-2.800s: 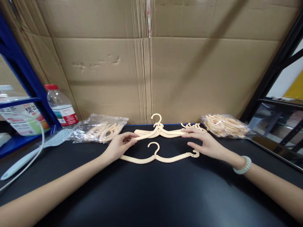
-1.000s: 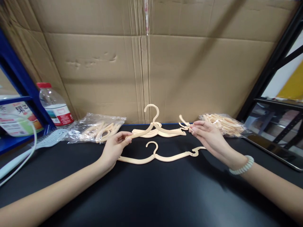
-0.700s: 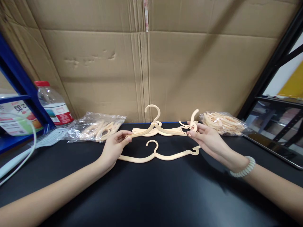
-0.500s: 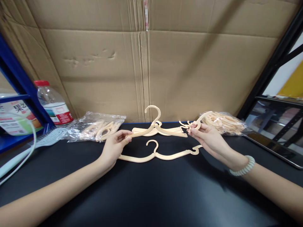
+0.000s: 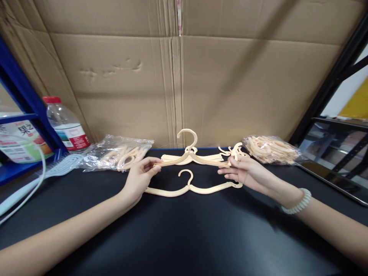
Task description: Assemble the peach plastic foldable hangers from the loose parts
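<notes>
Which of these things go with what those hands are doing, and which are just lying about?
Seem part of the job:
held hanger, between left hand and right hand
small hook piece in the right hand
front hanger
hangers behind
loose small hooks
probably the clear bags of pale pieces

Seem just lying about:
red-capped bottle
pale-blue brush
white cable

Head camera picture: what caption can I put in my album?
Left hand grips a hanger; right hand holds a small hook at its end.
</notes>
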